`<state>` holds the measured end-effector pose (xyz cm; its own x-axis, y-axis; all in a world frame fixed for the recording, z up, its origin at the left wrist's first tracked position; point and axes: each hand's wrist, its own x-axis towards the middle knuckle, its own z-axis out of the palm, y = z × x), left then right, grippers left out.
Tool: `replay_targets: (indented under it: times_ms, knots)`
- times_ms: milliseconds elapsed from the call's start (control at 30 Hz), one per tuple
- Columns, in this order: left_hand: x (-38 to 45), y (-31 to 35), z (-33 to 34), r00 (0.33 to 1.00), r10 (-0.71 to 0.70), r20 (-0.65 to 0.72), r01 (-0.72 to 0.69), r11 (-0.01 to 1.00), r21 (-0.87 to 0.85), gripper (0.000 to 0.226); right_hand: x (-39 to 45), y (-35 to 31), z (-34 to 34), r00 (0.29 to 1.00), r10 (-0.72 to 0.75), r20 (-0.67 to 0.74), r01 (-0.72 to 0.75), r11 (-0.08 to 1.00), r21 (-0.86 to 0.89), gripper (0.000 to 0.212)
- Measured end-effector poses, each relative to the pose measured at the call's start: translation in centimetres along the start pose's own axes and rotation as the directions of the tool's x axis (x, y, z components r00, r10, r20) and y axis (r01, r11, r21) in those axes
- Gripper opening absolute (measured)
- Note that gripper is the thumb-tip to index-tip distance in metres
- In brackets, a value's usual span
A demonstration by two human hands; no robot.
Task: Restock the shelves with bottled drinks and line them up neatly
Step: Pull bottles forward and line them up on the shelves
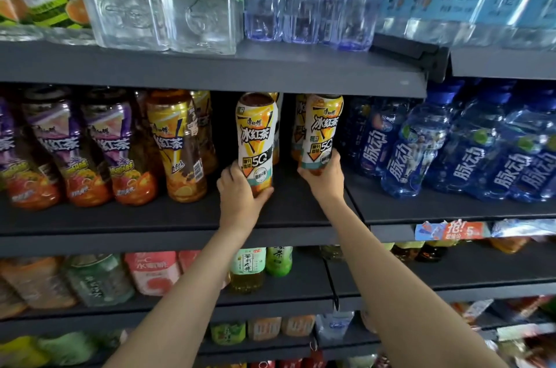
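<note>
Two bare forearms reach up to the dark grey metal shelf (pixel 285 211). Left hand (pixel 240 190) grips the base of a white-and-yellow labelled iced tea bottle (pixel 256 139); right hand (pixel 323 176) grips a matching second tea bottle (pixel 323 127). Both bottles stand upright, between yellow-labelled tea bottles (pixel 177 145) and blue drink bottles (pixel 418 148).

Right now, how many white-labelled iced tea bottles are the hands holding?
2. The left hand grips one white-labelled iced tea bottle; the right hand grips the other. Similar bottles stand behind them, partly hidden.
</note>
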<state>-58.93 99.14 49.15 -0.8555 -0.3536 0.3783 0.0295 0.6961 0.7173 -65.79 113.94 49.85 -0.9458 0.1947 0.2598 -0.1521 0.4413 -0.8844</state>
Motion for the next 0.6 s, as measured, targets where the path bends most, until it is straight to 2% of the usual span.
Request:
replay_targets:
  times_ms: [100,300,600]
  knots:
    - [-0.1,0.3,0.0,0.997,-0.08,0.009,0.079,0.996,0.05,0.073,0.5,0.3,0.0,1.0,-0.017,-0.019,0.016,0.999,-0.047,0.066]
    - [0.5,0.5,0.9,0.999,-0.052,-0.006,0.052,0.998,0.034,0.067,0.0,0.6,-0.1,0.998,-0.067,0.008,0.068,0.997,-0.033,0.064]
    - [0.5,0.7,1.2,0.999,-0.029,-0.026,0.032,0.994,0.107,0.067,-2.6,0.8,-0.5,0.984,-0.176,0.037,0.178,0.98,-0.087,0.066]
